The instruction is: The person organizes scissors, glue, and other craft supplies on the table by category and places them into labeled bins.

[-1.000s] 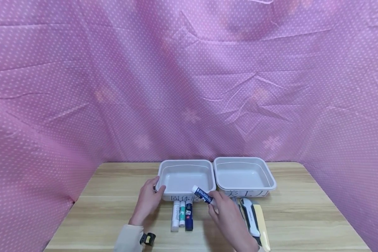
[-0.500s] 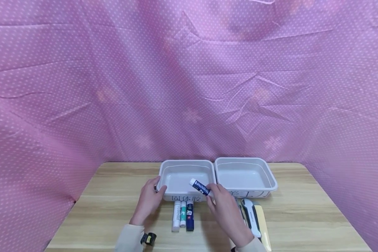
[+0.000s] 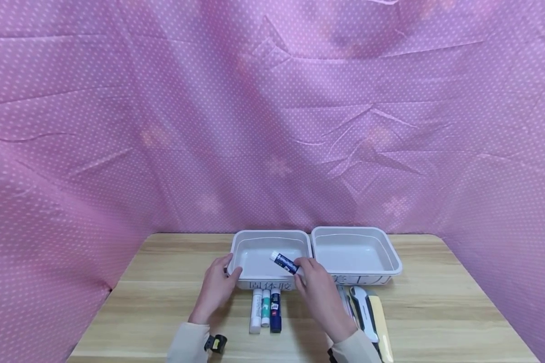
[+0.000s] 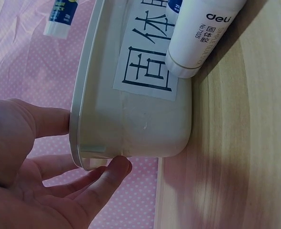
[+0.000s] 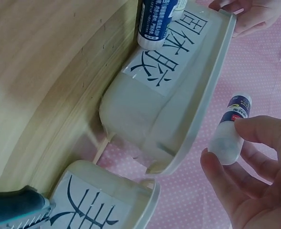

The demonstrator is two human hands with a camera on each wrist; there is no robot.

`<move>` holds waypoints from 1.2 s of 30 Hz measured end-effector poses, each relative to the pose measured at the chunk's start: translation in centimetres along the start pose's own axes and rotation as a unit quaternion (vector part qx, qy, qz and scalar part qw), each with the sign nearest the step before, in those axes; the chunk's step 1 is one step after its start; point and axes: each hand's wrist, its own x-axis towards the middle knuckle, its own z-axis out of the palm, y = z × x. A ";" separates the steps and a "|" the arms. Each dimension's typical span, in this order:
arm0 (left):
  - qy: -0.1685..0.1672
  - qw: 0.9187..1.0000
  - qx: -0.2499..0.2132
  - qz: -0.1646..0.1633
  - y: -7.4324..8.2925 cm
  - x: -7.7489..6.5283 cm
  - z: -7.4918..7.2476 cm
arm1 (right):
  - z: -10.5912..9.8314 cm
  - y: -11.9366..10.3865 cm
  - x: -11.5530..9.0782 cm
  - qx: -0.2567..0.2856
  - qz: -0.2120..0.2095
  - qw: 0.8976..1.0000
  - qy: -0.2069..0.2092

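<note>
My right hand (image 3: 320, 295) pinches a dark blue glue stick with a white end (image 3: 285, 263) between thumb and fingers, tilted over the left white plastic box (image 3: 272, 278). In the right wrist view the glue stick (image 5: 233, 117) shows a red patch and is apart from the box rim. At the box's front left corner, my left hand (image 3: 215, 288) holds the rim and outer wall with thumb and fingers. Before the box's lettered label lie a white glue stick (image 3: 256, 311), a green-and-white one (image 3: 265, 308) and another dark blue one (image 3: 275, 311), side by side.
A second white box (image 3: 356, 275), with a different label, stands right of the first. In front of it lie a grey-and-white utility knife (image 3: 364, 313), a pale yellow one (image 3: 380, 327) and a slimmer one, partly hidden by my right hand. Pink cloth (image 3: 272, 126) hangs behind the table.
My right hand has moved forward and slightly left, carrying the glue stick from the box's front edge to over its inside. The left hand keeps its place at the corner.
</note>
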 end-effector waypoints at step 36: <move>0.006 1.000 0.004 0.011 -0.1 -0.2 0.0 | 3.3 1.1 2.6 0.030 0.012 0.998 -0.051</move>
